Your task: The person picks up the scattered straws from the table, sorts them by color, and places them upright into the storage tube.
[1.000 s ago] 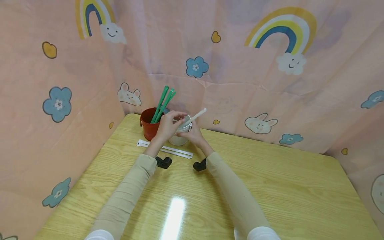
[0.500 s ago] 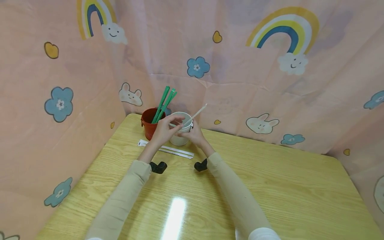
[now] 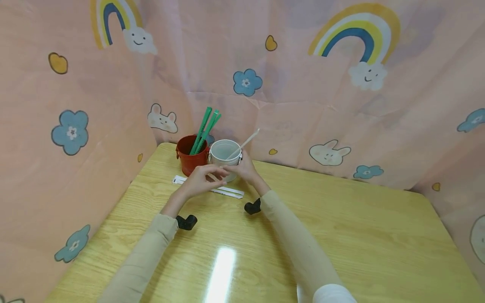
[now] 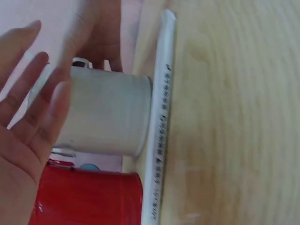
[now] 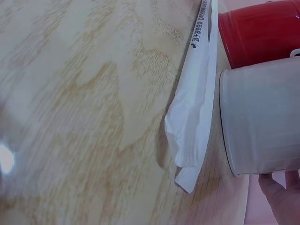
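Note:
A small white bucket (image 3: pixel 224 162) stands on the table with a white paper-wrapped straw (image 3: pixel 245 142) leaning inside, its end above the rim. My right hand (image 3: pixel 247 167) holds the bucket's right side, thumb across the front; some of its fingers are hidden behind. In front of the bucket is my left hand (image 3: pixel 202 180), fingers loosely bent and holding nothing. The left wrist view shows that hand (image 4: pixel 28 112) beside the bucket wall (image 4: pixel 105 110). Flat on the table before the bucket lie white paper-wrapped straws (image 3: pixel 231 192), printed with dark characters.
A red bucket (image 3: pixel 191 163) holding several green wrapped straws (image 3: pixel 205 134) stands left of the white one. Patterned pink cloth (image 3: pixel 284 75) rises behind the table (image 3: pixel 341 235). Black wrist mounts (image 3: pixel 253 206) hang under both wrists.
My left hand has let go of the straw and drawn back toward me, down and left of the bucket's rim. The straw now leans in the bucket. My right hand stays on the bucket.

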Demonstrator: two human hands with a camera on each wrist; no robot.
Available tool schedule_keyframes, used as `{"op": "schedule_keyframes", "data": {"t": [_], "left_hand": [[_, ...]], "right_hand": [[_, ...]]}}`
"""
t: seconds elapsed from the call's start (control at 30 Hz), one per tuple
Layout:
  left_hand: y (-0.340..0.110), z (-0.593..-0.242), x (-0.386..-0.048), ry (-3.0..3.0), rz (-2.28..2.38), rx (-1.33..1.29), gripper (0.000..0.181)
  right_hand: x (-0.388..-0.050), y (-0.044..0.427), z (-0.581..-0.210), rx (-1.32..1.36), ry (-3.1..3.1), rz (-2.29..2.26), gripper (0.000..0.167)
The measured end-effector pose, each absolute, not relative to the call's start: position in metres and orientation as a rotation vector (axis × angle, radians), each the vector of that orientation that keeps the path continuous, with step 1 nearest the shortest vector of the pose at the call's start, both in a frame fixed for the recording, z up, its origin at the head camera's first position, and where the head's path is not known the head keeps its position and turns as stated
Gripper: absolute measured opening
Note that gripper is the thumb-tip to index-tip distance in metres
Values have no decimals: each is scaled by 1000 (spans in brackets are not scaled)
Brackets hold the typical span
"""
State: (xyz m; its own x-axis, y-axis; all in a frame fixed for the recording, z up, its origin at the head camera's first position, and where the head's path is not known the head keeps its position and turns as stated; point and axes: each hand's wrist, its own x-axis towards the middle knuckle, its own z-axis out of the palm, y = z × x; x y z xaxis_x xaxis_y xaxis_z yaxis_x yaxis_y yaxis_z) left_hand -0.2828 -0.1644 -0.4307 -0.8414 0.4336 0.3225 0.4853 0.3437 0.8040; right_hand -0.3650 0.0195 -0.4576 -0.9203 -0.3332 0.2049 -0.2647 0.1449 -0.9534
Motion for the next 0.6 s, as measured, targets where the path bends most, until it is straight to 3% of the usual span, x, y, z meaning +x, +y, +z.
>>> {"op": "schedule_keyframes", "data": {"t": [0.27,0.6], "left_hand": [[-179,-444,-280,-2777,-1407,-789,36],[-188,-453,-281,-2867,-1216,-715,35]], "right_hand": [[-347,21,-432,-662,2280,-1900,85],[-347,21,-430,-618,2282,-1888,84]]}}
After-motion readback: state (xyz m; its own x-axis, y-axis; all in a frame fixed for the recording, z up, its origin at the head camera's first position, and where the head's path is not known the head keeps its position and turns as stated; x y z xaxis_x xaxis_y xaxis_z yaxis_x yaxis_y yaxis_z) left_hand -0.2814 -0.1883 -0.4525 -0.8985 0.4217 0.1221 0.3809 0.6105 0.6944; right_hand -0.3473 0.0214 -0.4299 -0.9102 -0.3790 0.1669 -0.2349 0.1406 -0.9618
